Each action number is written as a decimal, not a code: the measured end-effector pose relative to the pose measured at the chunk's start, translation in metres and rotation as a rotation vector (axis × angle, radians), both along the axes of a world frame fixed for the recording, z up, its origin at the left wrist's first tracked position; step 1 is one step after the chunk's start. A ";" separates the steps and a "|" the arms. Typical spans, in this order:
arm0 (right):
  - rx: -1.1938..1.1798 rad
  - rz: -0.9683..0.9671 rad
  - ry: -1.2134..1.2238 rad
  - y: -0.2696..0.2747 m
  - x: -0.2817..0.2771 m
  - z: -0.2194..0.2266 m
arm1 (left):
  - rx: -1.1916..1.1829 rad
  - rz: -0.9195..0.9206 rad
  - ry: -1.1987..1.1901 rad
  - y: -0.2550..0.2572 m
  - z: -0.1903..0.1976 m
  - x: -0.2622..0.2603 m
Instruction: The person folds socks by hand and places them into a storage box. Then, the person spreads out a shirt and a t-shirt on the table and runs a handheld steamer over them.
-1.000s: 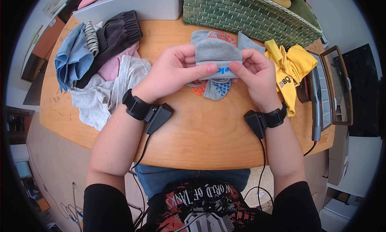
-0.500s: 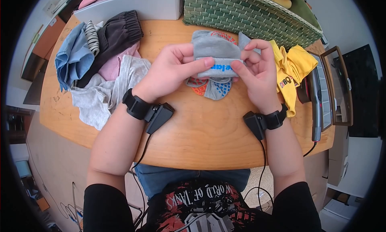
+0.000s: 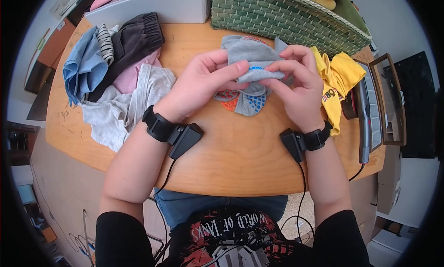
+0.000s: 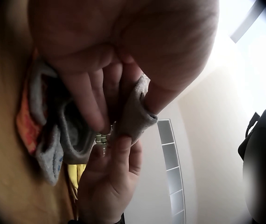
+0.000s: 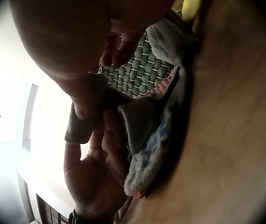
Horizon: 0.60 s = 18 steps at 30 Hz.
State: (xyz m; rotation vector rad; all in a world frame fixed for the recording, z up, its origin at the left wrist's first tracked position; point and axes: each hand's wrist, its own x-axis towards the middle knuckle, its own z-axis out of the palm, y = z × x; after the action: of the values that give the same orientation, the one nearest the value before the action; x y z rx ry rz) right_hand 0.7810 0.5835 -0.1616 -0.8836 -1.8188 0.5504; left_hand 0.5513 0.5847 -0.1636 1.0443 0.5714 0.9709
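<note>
While clamped on the grey sock (image 3: 247, 49) from either side, closed in on each other over the last second. Gripped the fabric with the left hand (image 3: 203, 84), thumb on top and fingers beneath. Curled the right hand (image 3: 298, 89) over the far edge, fingers hooked down across the cloth.

Had held the sock spread flat a second earlier, with the cuff band and its blue lettering facing up. Still showed that lettering plainly half a second earlier. Then bunched and rolled the band inward, leaving only a sliver of blue between the thumbs. Confirmed the same from the left wrist view: a grey fold (image 4: 135, 114) pinched between thumb and fingers, with the other hand just below it.

Kept the sock lifted just above the wooden table (image 3: 231, 147), directly over a second sock (image 3: 243, 103) with orange and blue grip dots. Could not tell whether the two touched. Left that lower sock in the same spot throughout. Left untouched the clothes pile (image 3: 120, 77) to the left, the yellow garment (image 3: 335, 77) to the right and the green woven basket (image 3: 286, 17) behind.

Judged from this: went from smoothing to tucking or rolling, so probably partway through bundling the sock and not yet finished.
</note>
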 end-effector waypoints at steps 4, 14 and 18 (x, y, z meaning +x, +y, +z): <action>0.049 0.015 -0.093 0.001 0.001 0.005 | -0.069 -0.029 -0.092 0.003 -0.005 -0.001; 0.024 0.076 -0.157 -0.003 -0.004 0.010 | -0.062 -0.021 -0.115 -0.001 -0.001 0.003; 0.052 0.063 -0.174 -0.002 -0.003 0.007 | -0.041 -0.043 -0.060 0.000 -0.001 0.003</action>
State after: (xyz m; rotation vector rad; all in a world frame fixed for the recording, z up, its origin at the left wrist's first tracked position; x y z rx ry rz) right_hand 0.7776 0.5817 -0.1547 -0.8638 -2.0151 0.4760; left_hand 0.5543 0.5844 -0.1648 0.9845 0.5157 0.9458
